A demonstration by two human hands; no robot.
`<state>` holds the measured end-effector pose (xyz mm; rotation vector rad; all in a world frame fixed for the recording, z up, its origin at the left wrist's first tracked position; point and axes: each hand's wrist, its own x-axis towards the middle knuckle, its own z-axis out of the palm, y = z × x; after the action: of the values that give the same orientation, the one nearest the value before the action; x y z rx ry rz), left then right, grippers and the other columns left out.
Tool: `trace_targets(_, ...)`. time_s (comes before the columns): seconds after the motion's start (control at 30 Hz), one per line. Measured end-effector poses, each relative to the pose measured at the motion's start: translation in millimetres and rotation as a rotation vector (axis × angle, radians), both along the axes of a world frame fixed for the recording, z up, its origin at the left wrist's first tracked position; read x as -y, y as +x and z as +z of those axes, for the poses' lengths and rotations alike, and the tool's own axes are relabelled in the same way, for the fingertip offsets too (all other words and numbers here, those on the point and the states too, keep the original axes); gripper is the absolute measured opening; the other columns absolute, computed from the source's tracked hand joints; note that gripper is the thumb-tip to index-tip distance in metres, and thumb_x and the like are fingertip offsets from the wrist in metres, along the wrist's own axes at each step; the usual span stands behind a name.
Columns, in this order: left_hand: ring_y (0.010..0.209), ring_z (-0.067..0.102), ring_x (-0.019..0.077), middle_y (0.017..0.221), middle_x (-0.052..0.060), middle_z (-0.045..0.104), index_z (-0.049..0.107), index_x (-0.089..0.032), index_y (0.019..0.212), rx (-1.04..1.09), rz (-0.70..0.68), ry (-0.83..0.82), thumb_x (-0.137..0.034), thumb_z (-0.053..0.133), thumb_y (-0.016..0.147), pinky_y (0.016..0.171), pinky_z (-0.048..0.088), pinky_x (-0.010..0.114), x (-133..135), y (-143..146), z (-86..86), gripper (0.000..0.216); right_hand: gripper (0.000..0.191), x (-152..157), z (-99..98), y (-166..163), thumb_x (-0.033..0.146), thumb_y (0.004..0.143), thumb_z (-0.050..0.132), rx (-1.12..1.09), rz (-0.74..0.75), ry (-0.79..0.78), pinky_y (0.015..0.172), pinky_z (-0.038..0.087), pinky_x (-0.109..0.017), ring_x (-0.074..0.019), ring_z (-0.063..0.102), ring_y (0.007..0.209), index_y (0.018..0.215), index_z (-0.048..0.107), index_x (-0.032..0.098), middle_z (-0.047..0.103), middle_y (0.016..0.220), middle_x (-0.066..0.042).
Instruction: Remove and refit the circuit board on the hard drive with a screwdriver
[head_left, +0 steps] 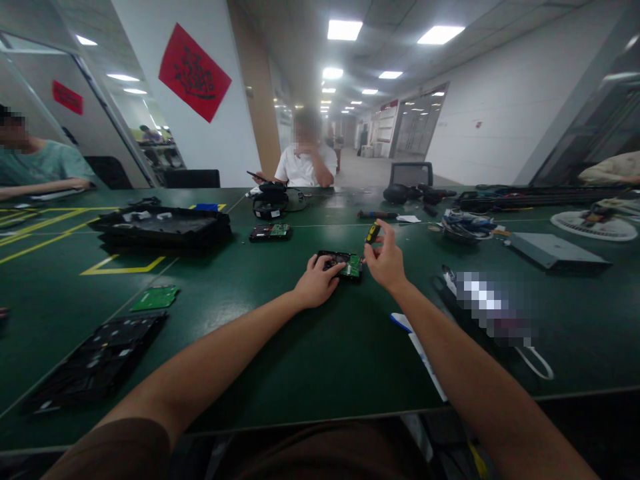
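Looks to me like you're on the screwdriver step, working at the right end of the black unit [355, 265] with the circuit board on it, which lies on the green table [240, 373] straight ahead of you. Your left hand [317, 283] is loosely open, fingers reaching over the unit's left part; I'd call that steadying, not gripping. Your right hand [387, 260] is pinched around the yellow-and-black screwdriver [372, 234], handle up and a bit tilted, shaft running down toward the board's right edge. Can't tell if the tip is seated in a screw or just hovering, it's too small to see.

IMO the next move calls for checking that seat, standing the driver more upright, then turning with light downward pressure while your left hand pins the unit. Push too softly and the tip could hop out and scratch the board. Btw there's a 2nd unit [271, 231] farther across the table, and 1 loose green board [155, 298] off to your left, both well apart from your hands.
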<state>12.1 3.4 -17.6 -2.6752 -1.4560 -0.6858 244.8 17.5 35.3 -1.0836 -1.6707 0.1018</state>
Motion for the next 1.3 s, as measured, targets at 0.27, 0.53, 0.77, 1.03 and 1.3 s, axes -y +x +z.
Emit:
trace_targets(0.27, 0.147, 0.029, 0.0403, 0.151, 0.008, 0.038, 0.052, -0.037, 0.151, 0.016, -0.009, -0.002, -0.037, 0.054, 0.102, 0.123, 0.027, 0.064, 1.8, 0.3, 1.8, 0.049, 0.067, 2.0, 2.1, 0.2, 0.036, 0.093, 0.064, 0.035, -0.031, 0.023, 0.065, 0.056, -0.035, -0.0160, 0.062, 0.060, 0.154, 0.036, 0.028, 0.069, 0.102, -0.007)
trace_targets(0.53, 0.147, 0.032, 0.0381, 0.151, 0.010, 0.038, 0.052, -0.034, 0.151, -0.009, -0.022, 0.012, -0.035, 0.052, 0.102, 0.126, 0.022, 0.063, 1.3, 0.9, 2.3, 0.049, 0.068, 0.8, 0.7, -0.1, 0.037, 0.092, 0.064, 0.033, -0.033, 0.028, 0.067, 0.059, -0.038, -0.0169, 0.063, 0.059, 0.154, 0.035, 0.028, 0.069, 0.101, -0.007)
trace_targets(0.77, 0.149, 0.027, 0.0411, 0.153, 0.008, 0.037, 0.052, -0.037, 0.151, 0.006, -0.001, -0.022, -0.037, 0.053, 0.101, 0.123, 0.027, 0.066, 2.2, 0.5, 2.5, 0.050, 0.069, 1.8, 1.1, -0.6, 0.032, 0.094, 0.059, -0.010, 0.030, -0.041, 0.066, 0.059, -0.037, -0.0158, 0.065, 0.058, 0.156, 0.030, 0.029, 0.069, 0.108, -0.008)
trace_targets(1.03, 0.148, 0.029, 0.0393, 0.152, 0.009, 0.039, 0.052, -0.035, 0.151, 0.003, -0.007, -0.007, -0.036, 0.053, 0.102, 0.125, 0.024, 0.063, 3.1, 1.5, 3.9, 0.049, 0.068, 3.0, 1.4, -1.2, 0.030, 0.094, 0.059, 0.005, 0.022, -0.018, 0.065, 0.058, -0.035, -0.0149, 0.064, 0.060, 0.156, 0.030, 0.028, 0.069, 0.111, -0.009)
trace_targets(1.3, 0.149, 0.026, 0.0409, 0.154, 0.008, 0.037, 0.053, -0.037, 0.150, 0.012, -0.001, -0.021, -0.037, 0.054, 0.101, 0.124, 0.026, 0.065, 2.3, 1.2, 2.6, 0.049, 0.067, 3.1, 2.0, -0.8, 0.037, 0.093, 0.064, 0.031, -0.023, 0.030, 0.064, 0.057, -0.035, -0.0149, 0.061, 0.059, 0.152, 0.036, 0.028, 0.067, 0.106, -0.007)
